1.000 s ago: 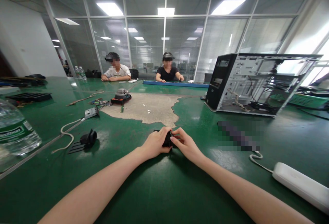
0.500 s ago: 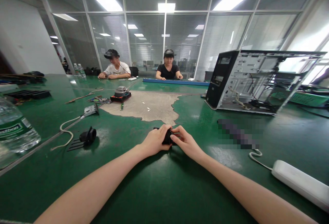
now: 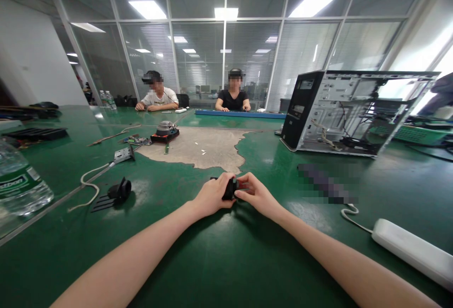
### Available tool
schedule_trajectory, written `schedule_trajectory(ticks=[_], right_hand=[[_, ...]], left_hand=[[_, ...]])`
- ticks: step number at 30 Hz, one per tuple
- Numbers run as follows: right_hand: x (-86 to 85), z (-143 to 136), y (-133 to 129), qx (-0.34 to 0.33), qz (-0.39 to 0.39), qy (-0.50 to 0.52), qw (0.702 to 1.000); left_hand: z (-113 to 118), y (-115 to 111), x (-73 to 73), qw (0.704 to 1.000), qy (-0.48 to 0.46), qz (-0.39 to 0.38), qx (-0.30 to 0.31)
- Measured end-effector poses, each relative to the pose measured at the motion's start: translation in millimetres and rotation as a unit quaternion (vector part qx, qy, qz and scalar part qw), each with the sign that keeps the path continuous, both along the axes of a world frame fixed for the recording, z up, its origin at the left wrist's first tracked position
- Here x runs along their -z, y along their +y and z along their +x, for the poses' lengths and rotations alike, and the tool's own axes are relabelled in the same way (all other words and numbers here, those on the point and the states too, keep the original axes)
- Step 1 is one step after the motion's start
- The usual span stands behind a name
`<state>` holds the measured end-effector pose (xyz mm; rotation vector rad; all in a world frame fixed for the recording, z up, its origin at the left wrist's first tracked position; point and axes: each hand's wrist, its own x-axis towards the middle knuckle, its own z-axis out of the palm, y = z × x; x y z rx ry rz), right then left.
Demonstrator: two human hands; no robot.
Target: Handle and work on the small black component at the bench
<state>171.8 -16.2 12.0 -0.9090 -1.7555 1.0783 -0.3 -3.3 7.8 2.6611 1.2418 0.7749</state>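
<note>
Near the middle of the green table (image 3: 226, 261), my left hand (image 3: 213, 195) is wrapped round a small black part (image 3: 230, 189), its thumb side towards me. Most of that part is hidden by the fingers, so its kind does not show. From the right, my right hand (image 3: 257, 198) pinches at the part's right side with thumb and fingertips. To the left lies another black piece with a round end and long thin prongs (image 3: 119, 190). Beyond my hands the tabletop has a bare, worn patch (image 3: 212, 150).
An open computer case (image 3: 332, 114) stands at the right, with a white power strip (image 3: 410, 242) nearer me. At left are a water bottle (image 3: 21, 180), a metal bracket with a white cable (image 3: 123, 154) and a fan-like cooler (image 3: 165, 131). Two people sit across the table.
My right fingers have shifted slightly at the black part's right side, and more of its end shows. The left hand keeps its hold. The view has tilted a little.
</note>
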Motion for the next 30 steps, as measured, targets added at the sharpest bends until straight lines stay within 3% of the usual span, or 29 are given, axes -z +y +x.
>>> schedule_trajectory(ticks=[7,11,21,30], right_hand=[[-4.2,8,9,0.047,-0.024,-0.016,0.998],[-2.6,3,11,0.035,-0.059,-0.019,0.997],[11.7,-15,5,0.060,-0.025,0.007,0.998],[10.1,-14,-4,0.072,-0.043,0.021,0.996]], left_hand=[[0,-1,-2.5,1.000,0.011,0.001,-0.001],[0,-1,-1.7,1.000,0.007,-0.004,-0.003],[0,-1,-0.3,1.000,-0.007,-0.010,-0.005],[3,-2,-1.4,1.000,-0.007,-0.016,0.014]])
